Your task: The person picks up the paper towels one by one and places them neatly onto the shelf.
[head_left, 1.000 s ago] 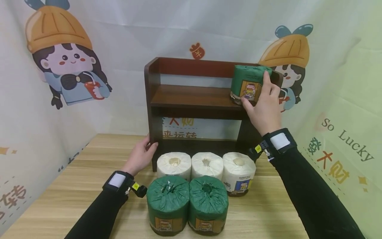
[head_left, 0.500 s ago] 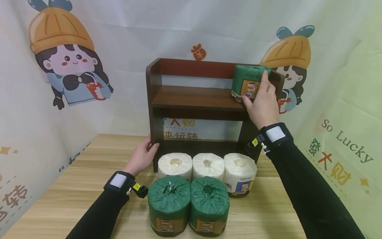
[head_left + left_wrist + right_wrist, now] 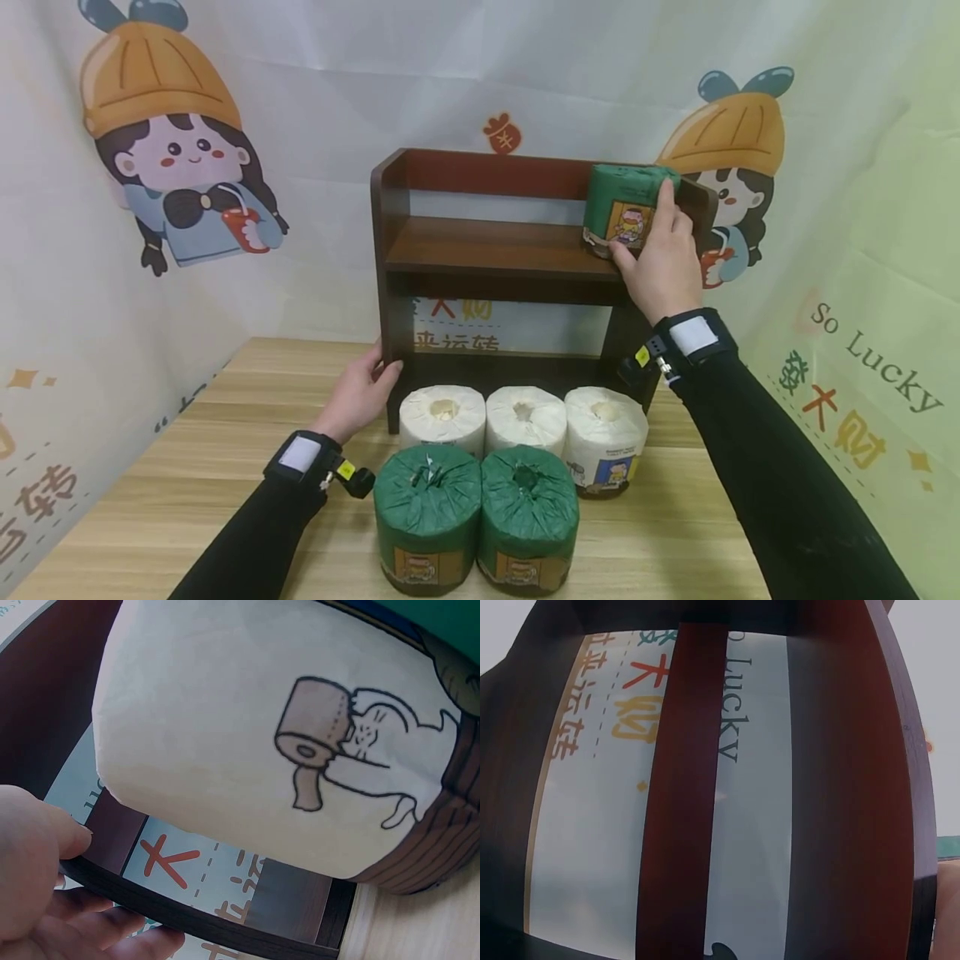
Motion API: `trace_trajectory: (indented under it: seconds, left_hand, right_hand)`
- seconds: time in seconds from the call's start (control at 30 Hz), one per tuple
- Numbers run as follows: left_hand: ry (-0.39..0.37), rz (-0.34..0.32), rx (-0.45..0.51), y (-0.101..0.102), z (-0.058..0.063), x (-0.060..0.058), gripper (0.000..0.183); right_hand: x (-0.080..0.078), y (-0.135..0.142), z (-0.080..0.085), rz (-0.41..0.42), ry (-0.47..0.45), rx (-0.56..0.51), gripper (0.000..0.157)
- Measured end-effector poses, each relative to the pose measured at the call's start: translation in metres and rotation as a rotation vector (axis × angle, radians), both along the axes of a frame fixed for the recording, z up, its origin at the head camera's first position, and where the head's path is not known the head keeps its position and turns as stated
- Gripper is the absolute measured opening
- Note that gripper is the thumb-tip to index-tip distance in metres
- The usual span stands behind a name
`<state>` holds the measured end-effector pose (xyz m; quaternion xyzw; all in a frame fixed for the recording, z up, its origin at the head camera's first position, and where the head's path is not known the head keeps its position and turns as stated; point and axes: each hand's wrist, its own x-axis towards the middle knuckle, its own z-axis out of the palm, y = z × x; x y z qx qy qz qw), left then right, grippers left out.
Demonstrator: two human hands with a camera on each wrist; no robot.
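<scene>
In the head view my right hand (image 3: 663, 258) holds a green-wrapped toilet roll (image 3: 618, 187) upright at the right end of the upper board of a dark brown shelf (image 3: 495, 246). The thumb is low on its front and the index finger reaches its top edge. Lower down, my left hand (image 3: 360, 392) grips the shelf's left side panel (image 3: 386, 308). The left wrist view has that panel's edge (image 3: 187, 919) between the left thumb and fingers (image 3: 150, 945). Only a sliver of the right hand (image 3: 946, 907) shows in the right wrist view.
Three white-wrapped toilet rolls (image 3: 525, 412) stand in a row before the shelf's lower opening. Two green-wrapped rolls (image 3: 427, 500) are in front of them on the wooden table (image 3: 660, 533). A printed cloth (image 3: 337, 92) hangs behind and at both sides.
The toilet roll under my right hand has shifted slightly back on the upper board. My left hand keeps its place on the side panel. The head view has drifted a little.
</scene>
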<state>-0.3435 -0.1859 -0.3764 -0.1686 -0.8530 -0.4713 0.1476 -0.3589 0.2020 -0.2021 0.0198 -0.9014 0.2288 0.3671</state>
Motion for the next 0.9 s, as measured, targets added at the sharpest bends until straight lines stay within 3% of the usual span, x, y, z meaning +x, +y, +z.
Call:
trace_trajectory:
  seconds: [0.27,0.5,0.73,0.9]
  left_hand:
    - [0.007,-0.004,-0.007,0.000,-0.002,-0.001,0.046]
    - [0.004,-0.002,-0.008,0.000,0.001,-0.001,0.046]
    - [0.021,-0.017,-0.010,0.000,0.002,-0.002,0.046]
    - [0.004,-0.005,-0.011,0.001,0.001,0.001,0.046]
  right_hand:
    - [0.013,0.003,-0.012,0.048,0.029,-0.090,0.099]
    - [0.040,0.003,-0.028,0.160,0.152,-0.088,0.088]
    - [0.076,-0.003,-0.058,0.408,0.255,-0.078,0.076]
    - [0.104,-0.007,-0.088,0.634,0.140,-0.143,0.073]
